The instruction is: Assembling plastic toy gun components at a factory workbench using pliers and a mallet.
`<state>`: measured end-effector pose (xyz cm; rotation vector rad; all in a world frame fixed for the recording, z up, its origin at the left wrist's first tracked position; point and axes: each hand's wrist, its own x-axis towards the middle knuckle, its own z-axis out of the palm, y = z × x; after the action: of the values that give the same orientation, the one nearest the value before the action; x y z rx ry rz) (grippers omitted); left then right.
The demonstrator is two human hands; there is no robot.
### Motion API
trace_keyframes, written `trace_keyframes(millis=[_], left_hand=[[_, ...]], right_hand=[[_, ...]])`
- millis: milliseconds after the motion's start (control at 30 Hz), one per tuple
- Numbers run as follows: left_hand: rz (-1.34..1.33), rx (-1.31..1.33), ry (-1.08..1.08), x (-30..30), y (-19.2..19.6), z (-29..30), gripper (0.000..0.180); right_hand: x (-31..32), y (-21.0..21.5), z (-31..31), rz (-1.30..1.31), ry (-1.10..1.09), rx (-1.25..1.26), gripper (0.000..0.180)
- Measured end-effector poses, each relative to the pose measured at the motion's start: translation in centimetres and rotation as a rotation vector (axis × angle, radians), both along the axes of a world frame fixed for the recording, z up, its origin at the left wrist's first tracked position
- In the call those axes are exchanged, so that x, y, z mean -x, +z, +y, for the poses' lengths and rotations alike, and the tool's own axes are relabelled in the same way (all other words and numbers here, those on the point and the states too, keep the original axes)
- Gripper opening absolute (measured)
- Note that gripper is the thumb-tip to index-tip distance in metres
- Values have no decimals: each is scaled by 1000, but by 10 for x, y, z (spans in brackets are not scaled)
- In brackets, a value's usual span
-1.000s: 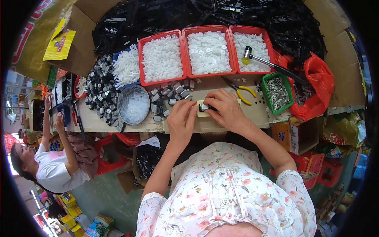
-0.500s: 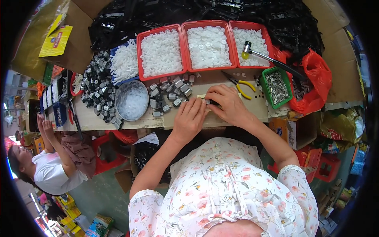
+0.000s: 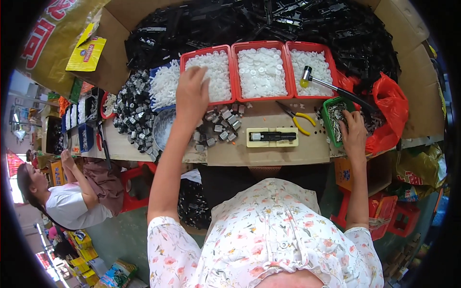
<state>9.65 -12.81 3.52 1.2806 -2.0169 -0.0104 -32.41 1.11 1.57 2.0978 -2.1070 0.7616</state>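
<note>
Cardboard-topped bench [image 3: 269,153]. Left hand [image 3: 192,93], fingers spread, nothing seen gripped, over red tray [image 3: 209,49] of white plastic caps [image 3: 216,77]: judged light, stiff, pinchable. Right hand [image 3: 354,134], 3 o'clock, fingertips in green tray [image 3: 325,115]; grip can't be told.

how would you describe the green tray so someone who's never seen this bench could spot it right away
Start at the row of three red trays of white parts along the back of the cardboard-topped bench. Just past the rightmost one, toward the person's right, sits the green tray, with the right hand reaching into it. It is the only green tray there, smaller than the red ones, and holds thin metal pieces, not white parts.
</note>
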Motion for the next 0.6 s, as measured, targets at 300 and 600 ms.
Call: trace_keyframes(millis=[300,600], left_hand=[[-175,66,-12,-1,-17,-71,22],[-153,51,22,-6,-15,-81,8]], right_hand=[[-1,-6,-10,-33,27,-51,11],[-2,2,-11,-175,-16,-4,8]])
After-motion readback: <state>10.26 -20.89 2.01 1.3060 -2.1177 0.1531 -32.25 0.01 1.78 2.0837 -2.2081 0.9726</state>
